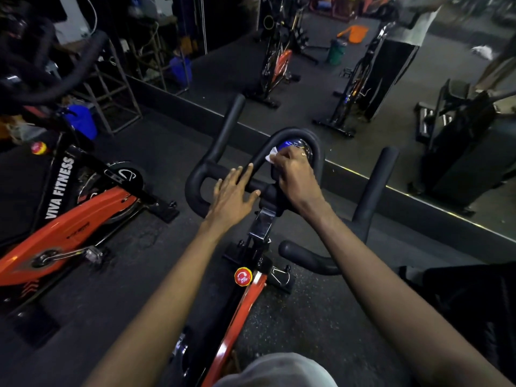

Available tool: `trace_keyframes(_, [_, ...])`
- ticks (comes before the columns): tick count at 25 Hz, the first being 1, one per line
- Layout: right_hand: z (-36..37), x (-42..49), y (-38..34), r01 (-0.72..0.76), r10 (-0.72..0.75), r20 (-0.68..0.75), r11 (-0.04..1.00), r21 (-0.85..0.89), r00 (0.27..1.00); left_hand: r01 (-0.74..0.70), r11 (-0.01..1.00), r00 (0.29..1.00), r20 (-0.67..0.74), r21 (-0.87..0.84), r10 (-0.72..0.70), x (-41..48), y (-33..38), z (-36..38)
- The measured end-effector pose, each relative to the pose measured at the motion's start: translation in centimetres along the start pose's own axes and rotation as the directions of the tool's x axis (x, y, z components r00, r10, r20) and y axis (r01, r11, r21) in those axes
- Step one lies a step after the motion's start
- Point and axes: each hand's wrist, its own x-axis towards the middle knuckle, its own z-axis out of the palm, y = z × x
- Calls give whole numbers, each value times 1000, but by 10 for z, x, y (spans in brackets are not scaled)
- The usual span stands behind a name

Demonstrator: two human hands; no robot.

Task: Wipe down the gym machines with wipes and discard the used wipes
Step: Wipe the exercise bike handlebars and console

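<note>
The person stands over an orange-framed spin bike [237, 322], both bare arms reaching away toward its black handlebar [193, 188]. The left hand [233, 191] lies flat on the crossbar left of the stem, with fingers straight and slightly spread and the thumb out to the right; it grips nothing. The right hand [296, 174] is just to its right and a little farther away, inside the rounded centre loop of the handlebar. Its fingers are curled round a small white wipe [270, 155], which it holds against the left edge of the round blue display [293, 143] mounted in that loop. Only a crumpled corner of the wipe shows past the knuckles, touching both the display and the inner side of the loop.

Nearer along the frame, a red and yellow stop knob [243, 276] sits on top of the bike, below the chrome stem. To the left, a second bike [72, 216] in orange and black, lettered VIVA FITNESS, stands on the dark rubber floor [125, 261], well apart from the hands. A wall mirror [321, 79] runs along the far side and reflects more bikes and a standing figure [396, 60]. A blue object [81, 121] hangs at the far left, behind the second bike.
</note>
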Motion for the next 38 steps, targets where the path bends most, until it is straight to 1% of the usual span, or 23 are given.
trace_keyframes(2, [-10, 11, 8, -15, 13, -59, 1000, -17, 998, 9, 1000, 1000, -14, 1, -9, -2, 0, 0])
trace_keyframes(4, [-21, 6, 21, -87, 88, -168, 996, 12, 982, 22, 1000, 999, -29, 12, -22, -1, 0, 3])
trace_keyframes(5, [-23, -4, 24, -115, 120, -200, 993, 36, 972, 38, 999, 999, -36, 12, -37, 1, 1, 4])
trace_keyframes(6, [-22, -15, 24, -119, 127, -198, 991, 55, 972, 56, 998, 997, -43, -6, -56, 3, 5, 4])
trace_keyframes(7, [-20, -24, 19, -94, 103, -163, 994, 64, 981, 66, 997, 997, -48, -42, -68, 7, 10, 3])
trace_keyframes(9, [-18, -28, 16, -16, 21, -73, 998, 63, 997, 36, 994, 998, -54, -105, -41, 15, 22, 2])
trace_keyframes(10, [-19, -23, 18, -17, 21, -67, 997, 71, 998, 12, 995, 998, -52, -104, -17, 18, 27, 3])
trace_keyframes(12, [-24, -15, 25, -98, 117, -157, 988, 122, 981, -12, 998, 999, -46, -61, 9, 21, 30, 6])
trace_keyframes(14, [-26, -22, 28, -170, 224, -274, 964, 207, 935, -22, 999, 998, -60, -23, 21, 21, 27, 10])
trace_keyframes(18, [-16, -36, 18, -187, 315, -336, 913, 362, 888, -40, 999, 996, -79, -8, 39, 21, 22, 10])
trace_keyframes(21, [-16, -29, 19, -208, 357, -394, 904, 373, 847, -32, 999, 998, -51, -32, 30, 20, 25, 7])
trace_keyframes(22, [-14, -32, 18, -202, 349, -389, 906, 371, 853, -39, 999, 999, -31, -33, 38, 19, 24, 6])
trace_keyframes(23, [-10, -38, 16, -194, 329, -353, 910, 367, 876, -55, 998, 998, -7, -22, 55, 18, 20, 4])
trace_keyframes(26, [5, -60, 9, -187, 252, -173, 929, 321, 952, -116, 993, 992, 39, -9, 116, 13, -2, -3])
trace_keyframes(29, [16, -51, 3, -168, 188, -79, 962, 216, 979, -102, 995, 994, 29, -24, 102, 11, -15, -5])
trace_keyframes(32, [18, -32, -9, -176, 172, 38, 972, 157, 984, -99, 995, 995, 14, -11, 99, 11, -13, -4])
trace_keyframes(34, [18, -30, -10, -178, 172, 60, 975, 133, 983, -96, 995, 995, 10, -22, 97, 10, -14, -4])
trace_keyframes(38, [9, -41, 3, -172, 171, 15, 977, 122, 985, -84, 996, 996, -9, -32, 84, 11, -17, -5])
